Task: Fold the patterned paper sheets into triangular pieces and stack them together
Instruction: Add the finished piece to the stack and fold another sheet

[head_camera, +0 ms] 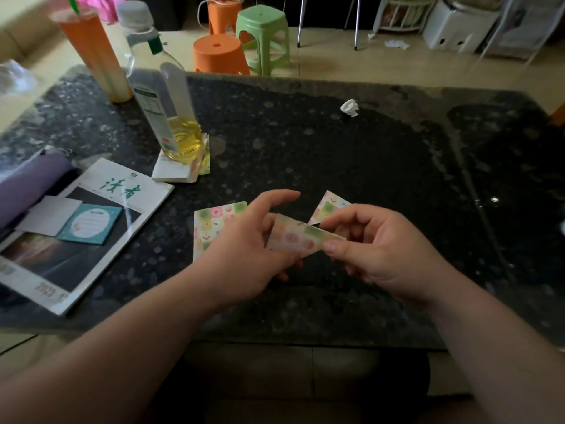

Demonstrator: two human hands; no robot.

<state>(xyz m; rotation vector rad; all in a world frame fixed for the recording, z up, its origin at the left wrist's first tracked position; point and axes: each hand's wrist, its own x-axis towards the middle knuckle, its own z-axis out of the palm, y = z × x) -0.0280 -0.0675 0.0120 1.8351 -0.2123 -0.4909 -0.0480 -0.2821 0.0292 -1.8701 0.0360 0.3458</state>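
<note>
A folded patterned paper piece [298, 237] hangs above the dark table between both hands. My left hand [244, 249] holds its left end, index finger stretched out over it. My right hand [376, 243] pinches its right end between thumb and fingers. A flat patterned sheet [211, 224] lies on the table under my left hand, partly hidden. A folded triangular patterned piece [328, 206] lies just behind my right hand. More patterned paper [203, 162] sits under the oil bottle.
An oil bottle [165, 111] and a tall orange drink cup [94, 53] stand at the back left. A magazine [91, 228] with small note pads lies left. A crumpled white scrap [350, 107] lies far back. Plastic stools [263, 38] stand beyond the table [336, 154].
</note>
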